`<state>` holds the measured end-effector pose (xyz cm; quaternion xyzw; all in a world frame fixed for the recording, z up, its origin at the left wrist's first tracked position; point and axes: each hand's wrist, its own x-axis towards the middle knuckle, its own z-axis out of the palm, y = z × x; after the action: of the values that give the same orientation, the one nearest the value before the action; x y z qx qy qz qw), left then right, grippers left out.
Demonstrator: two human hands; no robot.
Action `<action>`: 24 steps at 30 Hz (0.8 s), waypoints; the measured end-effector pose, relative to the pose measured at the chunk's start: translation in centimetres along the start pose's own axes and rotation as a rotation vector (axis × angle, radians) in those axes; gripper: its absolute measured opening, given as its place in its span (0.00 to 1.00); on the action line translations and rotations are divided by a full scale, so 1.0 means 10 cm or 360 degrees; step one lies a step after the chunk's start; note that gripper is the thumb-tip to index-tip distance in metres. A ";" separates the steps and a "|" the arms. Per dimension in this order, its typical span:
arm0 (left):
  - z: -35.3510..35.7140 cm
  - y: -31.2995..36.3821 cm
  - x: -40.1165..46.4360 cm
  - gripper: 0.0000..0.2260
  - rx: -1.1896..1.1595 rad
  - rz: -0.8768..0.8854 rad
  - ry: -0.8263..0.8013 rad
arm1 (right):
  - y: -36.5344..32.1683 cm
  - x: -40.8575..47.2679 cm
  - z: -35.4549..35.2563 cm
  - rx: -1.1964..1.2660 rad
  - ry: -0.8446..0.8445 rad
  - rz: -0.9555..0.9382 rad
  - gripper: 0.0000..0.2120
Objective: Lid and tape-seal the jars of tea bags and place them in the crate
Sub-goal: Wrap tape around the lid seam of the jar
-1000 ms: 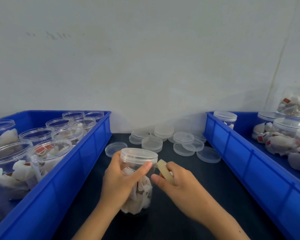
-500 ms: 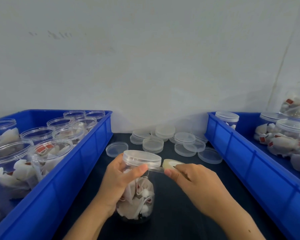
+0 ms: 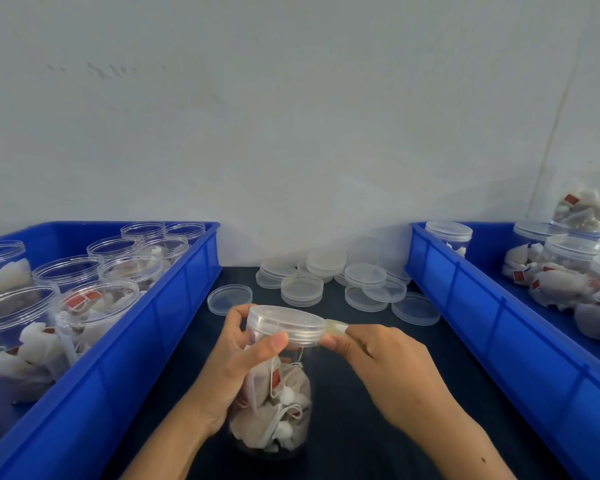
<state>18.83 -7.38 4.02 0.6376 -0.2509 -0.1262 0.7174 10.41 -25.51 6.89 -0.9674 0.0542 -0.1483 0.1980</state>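
A clear jar of tea bags (image 3: 274,407) stands on the dark table, closed with a clear lid (image 3: 286,323). My left hand (image 3: 238,362) grips the jar just under the lid, thumb across the front. My right hand (image 3: 381,362) pinches a small roll of clear tape (image 3: 335,328) against the lid's right edge. The blue crate on the right (image 3: 471,313) holds lidded jars (image 3: 449,235) and loose tea bags. The blue crate on the left (image 3: 160,317) holds several open jars of tea bags (image 3: 94,306).
Loose clear lids (image 3: 326,261) lie in stacks and singly on the table behind the jar, one lid (image 3: 230,298) near the left crate. A pale wall closes the back. A jar of tea bags (image 3: 582,209) sits high at the far right.
My right hand has brought the tape roll from a short gap beside the jar up against the lid's edge. The jar has tilted slightly and stays in my left hand.
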 end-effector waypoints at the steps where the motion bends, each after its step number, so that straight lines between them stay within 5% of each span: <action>1: 0.00 0.00 -0.01 0.48 0.0006 -0.0017 0.0011 | 0.01 0.00 0.01 0.0037 -0.0007 0.0012 0.33; 8: 0.07 0.08 -0.09 0.21 0.0321 0.0160 0.0117 | -0.03 -0.04 0.06 -0.0024 0.0112 -0.0044 0.28; 14: 0.10 0.06 -0.04 0.44 0.0677 0.0218 0.0436 | -0.13 -0.05 0.18 -0.0103 0.0088 -0.0093 0.25; 24: 0.03 0.04 0.00 0.42 0.0845 0.0226 0.0423 | 0.01 0.00 -0.01 0.0424 -0.0414 -0.0052 0.24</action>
<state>18.60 -7.55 4.42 0.7945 -0.2229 0.0787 0.5593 10.39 -25.62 6.90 -0.9444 -0.0077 -0.0308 0.3273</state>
